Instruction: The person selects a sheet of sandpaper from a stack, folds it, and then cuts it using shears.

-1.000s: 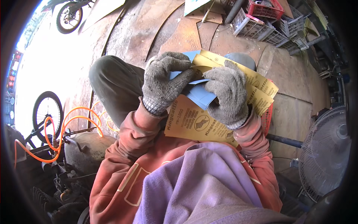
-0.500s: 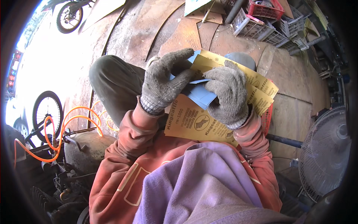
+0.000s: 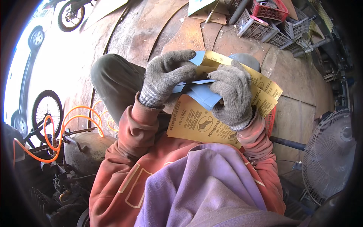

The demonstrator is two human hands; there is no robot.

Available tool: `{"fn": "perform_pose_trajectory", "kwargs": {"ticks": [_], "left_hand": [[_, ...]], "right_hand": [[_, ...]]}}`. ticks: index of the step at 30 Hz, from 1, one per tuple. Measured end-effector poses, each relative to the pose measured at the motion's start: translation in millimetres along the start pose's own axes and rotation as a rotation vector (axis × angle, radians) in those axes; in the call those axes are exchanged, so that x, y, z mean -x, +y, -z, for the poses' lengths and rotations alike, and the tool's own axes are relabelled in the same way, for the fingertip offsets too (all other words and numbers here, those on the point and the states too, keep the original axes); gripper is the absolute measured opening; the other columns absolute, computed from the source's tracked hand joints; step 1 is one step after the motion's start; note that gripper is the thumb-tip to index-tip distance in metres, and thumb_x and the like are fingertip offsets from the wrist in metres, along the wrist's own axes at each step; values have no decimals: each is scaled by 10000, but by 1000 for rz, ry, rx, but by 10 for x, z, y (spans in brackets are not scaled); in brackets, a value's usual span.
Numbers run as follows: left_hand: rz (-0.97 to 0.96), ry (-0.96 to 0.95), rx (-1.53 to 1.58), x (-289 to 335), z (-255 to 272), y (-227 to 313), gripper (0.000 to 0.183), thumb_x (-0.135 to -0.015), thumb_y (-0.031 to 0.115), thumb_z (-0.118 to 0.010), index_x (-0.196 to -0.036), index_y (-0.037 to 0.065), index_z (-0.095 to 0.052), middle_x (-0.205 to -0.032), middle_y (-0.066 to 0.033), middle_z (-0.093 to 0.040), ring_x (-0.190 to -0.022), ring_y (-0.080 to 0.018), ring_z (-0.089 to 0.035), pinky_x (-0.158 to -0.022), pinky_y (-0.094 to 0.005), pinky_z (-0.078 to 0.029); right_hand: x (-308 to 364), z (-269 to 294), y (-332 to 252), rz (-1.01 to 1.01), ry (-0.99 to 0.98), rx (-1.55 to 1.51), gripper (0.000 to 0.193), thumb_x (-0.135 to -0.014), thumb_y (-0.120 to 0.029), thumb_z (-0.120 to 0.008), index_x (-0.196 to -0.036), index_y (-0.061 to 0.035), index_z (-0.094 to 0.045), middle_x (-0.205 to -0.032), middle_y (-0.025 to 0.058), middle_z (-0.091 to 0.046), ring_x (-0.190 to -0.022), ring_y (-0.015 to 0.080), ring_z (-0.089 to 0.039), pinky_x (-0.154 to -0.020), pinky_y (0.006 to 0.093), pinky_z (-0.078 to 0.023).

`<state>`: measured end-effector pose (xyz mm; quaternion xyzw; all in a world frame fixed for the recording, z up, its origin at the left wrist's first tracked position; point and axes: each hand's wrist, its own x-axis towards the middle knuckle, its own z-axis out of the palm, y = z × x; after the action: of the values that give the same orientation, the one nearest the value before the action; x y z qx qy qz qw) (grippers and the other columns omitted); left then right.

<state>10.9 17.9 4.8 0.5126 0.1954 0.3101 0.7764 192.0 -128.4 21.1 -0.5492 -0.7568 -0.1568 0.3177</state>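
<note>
- From my remote seat I see both hands in grey knit gloves, close together over the lap.
- The left hand (image 3: 164, 75) has its fingers bent and its thumb a little apart from the forefinger, both tips beside the upper left edges of the sheets; I cannot tell whether they pinch anything.
- The right hand (image 3: 232, 94) is curled closed over the blue sheets (image 3: 204, 96), gripping their right end.
- I find the blue sheets between the two hands, fanned slightly, above the printed tan sheets (image 3: 194, 123), which spread across the lap and out past the right hand.
- Part of a red basket (image 3: 271, 123) shows beside the right wrist.
- To my right stands a fan (image 3: 329, 151); to my left, an orange hose (image 3: 77, 108) loops near a spoked wheel (image 3: 47, 113).
</note>
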Motion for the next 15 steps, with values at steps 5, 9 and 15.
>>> {"fn": "perform_pose_trajectory", "kwargs": {"ticks": [5,9,15], "left_hand": [[-22,15,-18,2,7,7,410,-899,51,-735,-1276,-72,-629,-986,-103,-734,-851,-140,-690,-786,-269,-562],[0,13,4,-2,-4,16,435,-900,49,-738,-1296,-78,-609,-983,-100,-733,-838,-143,-691,-783,-273,-566],[-38,-21,38,-29,5,-31,477,-891,28,-746,-1317,-97,-572,-984,-109,-728,-843,-152,-700,-798,-279,-577]], "right_hand": [[-35,14,-11,23,22,5,492,-632,-176,-823,-1066,-140,-595,-1184,79,-633,-1198,346,-587,-1098,614,-367],[-12,4,15,33,-5,-34,472,-649,-167,-814,-1066,-141,-594,-1176,86,-636,-1194,351,-587,-1092,596,-381],[7,-6,18,43,6,-47,471,-634,-140,-789,-1064,-139,-597,-1186,92,-640,-1165,352,-598,-1060,580,-411]]}}
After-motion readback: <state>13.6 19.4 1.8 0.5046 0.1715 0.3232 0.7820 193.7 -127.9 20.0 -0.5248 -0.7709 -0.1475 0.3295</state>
